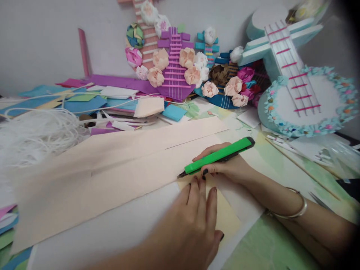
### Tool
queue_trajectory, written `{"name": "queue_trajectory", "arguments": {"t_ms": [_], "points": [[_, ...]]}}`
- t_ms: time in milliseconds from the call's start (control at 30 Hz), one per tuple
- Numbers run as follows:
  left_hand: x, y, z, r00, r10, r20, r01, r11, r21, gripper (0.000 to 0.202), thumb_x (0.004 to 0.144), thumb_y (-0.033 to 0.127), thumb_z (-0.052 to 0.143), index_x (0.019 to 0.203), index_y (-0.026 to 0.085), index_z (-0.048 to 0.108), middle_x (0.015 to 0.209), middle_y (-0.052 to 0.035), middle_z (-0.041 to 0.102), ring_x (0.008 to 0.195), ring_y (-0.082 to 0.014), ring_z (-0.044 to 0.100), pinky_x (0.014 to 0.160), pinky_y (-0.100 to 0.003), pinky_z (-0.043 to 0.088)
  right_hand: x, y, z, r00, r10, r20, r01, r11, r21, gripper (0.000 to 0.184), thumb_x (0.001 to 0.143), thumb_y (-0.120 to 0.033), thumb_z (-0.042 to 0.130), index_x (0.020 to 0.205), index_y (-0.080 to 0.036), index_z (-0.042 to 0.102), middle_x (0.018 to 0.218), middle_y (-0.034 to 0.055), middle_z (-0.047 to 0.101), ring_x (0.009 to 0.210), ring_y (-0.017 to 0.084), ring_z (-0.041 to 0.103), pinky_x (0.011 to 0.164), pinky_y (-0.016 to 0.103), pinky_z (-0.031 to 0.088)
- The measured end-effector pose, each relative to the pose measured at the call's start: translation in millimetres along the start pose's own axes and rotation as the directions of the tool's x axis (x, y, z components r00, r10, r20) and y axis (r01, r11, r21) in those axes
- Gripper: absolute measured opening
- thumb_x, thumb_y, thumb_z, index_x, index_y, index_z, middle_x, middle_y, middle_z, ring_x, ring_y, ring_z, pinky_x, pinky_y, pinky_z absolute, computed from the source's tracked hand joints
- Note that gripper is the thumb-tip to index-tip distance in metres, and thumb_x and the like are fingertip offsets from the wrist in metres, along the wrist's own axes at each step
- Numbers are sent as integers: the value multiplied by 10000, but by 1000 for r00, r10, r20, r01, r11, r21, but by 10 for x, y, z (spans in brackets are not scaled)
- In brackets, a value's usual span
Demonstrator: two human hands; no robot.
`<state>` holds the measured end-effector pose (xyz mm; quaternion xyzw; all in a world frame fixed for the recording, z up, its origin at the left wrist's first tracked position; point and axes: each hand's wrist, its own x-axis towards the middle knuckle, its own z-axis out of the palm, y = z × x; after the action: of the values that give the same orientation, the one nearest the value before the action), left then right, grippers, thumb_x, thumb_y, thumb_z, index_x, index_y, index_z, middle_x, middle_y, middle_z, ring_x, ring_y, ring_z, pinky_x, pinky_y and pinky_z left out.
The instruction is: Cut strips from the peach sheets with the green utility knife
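Grey wall [47, 52] behind, patterned tabletop [264, 245] below, right grip [226, 168] holds a cutter [216, 155], left grip [194, 221] lies flat.

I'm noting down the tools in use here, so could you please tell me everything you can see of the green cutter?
The green cutter is long and slim, with a bright green, plastic-looking body, a black rear end and a dark tip. The right hand grips it at a slant, rear end raised to the right of the picture, tip pointing down and left. Its tip is at the peach paper's edge, near the left hand; exact contact is hard to tell.
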<state>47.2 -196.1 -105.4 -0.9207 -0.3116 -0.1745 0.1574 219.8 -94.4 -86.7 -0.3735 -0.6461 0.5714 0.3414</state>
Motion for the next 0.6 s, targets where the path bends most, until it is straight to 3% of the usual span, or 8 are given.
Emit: {"name": "queue_trajectory", "arguments": {"t_ms": [333, 600], "points": [[-3, -8, 20, 1000, 1, 4, -1, 1000, 4, 594, 943, 455, 425, 1255, -27, 576, 1209, -276, 640, 1134, -379, 612, 958, -474, 420, 11, 11, -14, 999, -13, 35, 14, 1000, -24, 253, 669, -338, 837, 869, -195, 778, 821, 52, 768, 702, 183, 711, 609, 269, 577], [-8, 6, 18, 1000, -3, -9, 3, 1000, -4, 588, 940, 438, 430, 1255, -38, 571, 1204, -284, 639, 1120, -390, 614, 959, -482, 414, 21, 2, -11, 999, -32, 42, 34, 998, -46, 251, 668, -344, 836, 855, -188, 774, 849, 56, 775, 776, 202, 731, 693, 297, 602]]}}
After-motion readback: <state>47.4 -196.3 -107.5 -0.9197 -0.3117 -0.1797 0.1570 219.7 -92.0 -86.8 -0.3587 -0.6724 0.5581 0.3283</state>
